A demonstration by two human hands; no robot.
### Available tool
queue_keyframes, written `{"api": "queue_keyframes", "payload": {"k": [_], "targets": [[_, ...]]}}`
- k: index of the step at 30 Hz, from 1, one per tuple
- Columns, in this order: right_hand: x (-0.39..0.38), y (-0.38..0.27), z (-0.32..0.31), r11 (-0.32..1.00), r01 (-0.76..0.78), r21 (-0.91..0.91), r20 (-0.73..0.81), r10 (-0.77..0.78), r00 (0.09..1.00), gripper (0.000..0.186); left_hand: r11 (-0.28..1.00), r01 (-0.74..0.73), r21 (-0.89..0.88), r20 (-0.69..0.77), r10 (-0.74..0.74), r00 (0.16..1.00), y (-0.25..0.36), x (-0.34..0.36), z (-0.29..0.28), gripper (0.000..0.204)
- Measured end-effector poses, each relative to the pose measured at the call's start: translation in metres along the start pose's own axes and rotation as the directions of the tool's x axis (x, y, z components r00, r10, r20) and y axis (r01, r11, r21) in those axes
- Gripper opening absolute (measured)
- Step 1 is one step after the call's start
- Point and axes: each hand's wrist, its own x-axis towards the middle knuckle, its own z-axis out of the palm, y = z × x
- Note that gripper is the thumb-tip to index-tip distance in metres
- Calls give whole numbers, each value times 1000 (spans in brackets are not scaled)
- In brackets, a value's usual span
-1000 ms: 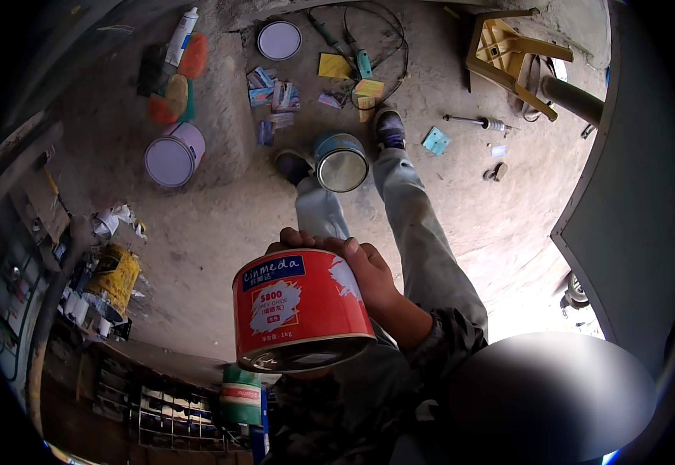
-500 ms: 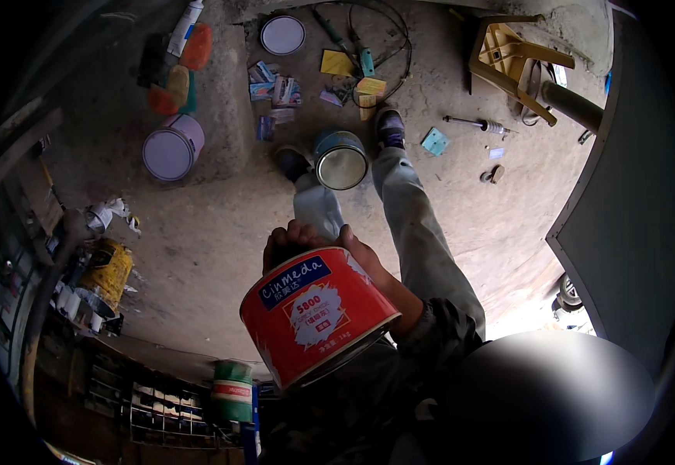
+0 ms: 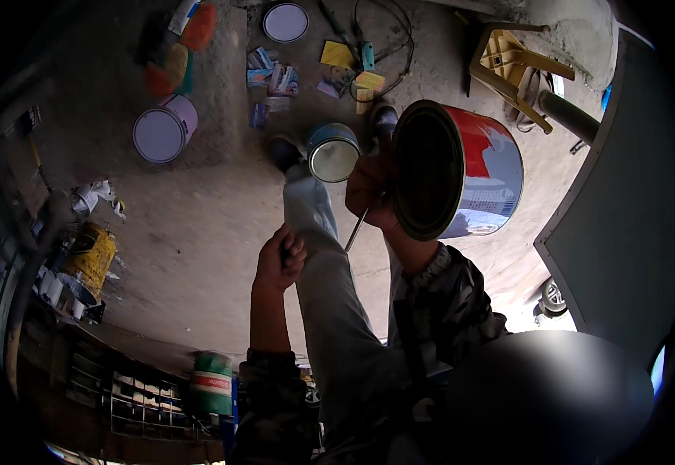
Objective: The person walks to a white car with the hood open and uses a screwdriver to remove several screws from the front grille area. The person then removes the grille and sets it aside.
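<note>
My right hand [image 3: 372, 194] grips the red can [image 3: 481, 147], now tipped on its side at my right, its dark round end facing left and its pale back label showing. A thin metal rod [image 3: 357, 228] extends down from that hand's fingers. My left hand [image 3: 281, 256] is curled closed above my left leg, with something dark inside that I cannot make out. Just beyond my hands, a blue can [image 3: 318, 136] with a silver top stands by my feet. A pale lilac can [image 3: 159, 134] sits farther left on the floor.
A round lid [image 3: 285, 22], cards [image 3: 281, 79] and a cable [image 3: 409, 66] lie ahead. A yellow plastic stool [image 3: 508, 62] is at upper right beside a grey panel [image 3: 616, 201]. A yellow container [image 3: 89, 256] among clutter is left; a green drum [image 3: 212, 384] is behind.
The red can has moved up and right and turned onto its side in my right hand. My left hand has come off it leftward. A thin rod now shows.
</note>
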Motion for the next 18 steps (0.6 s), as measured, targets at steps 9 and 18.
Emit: {"api": "queue_keyframes", "payload": {"k": [9,18], "targets": [[55,-71,-64,885,147,-442,-533,-391,751,33,975,-219,31,-202,220,954,-17,-7,-1,33],[75,-62,-54,-607,-359,-709,83,-577,812,34,975,-132,177,-88,149,985,-19,-45,14,34]]}}
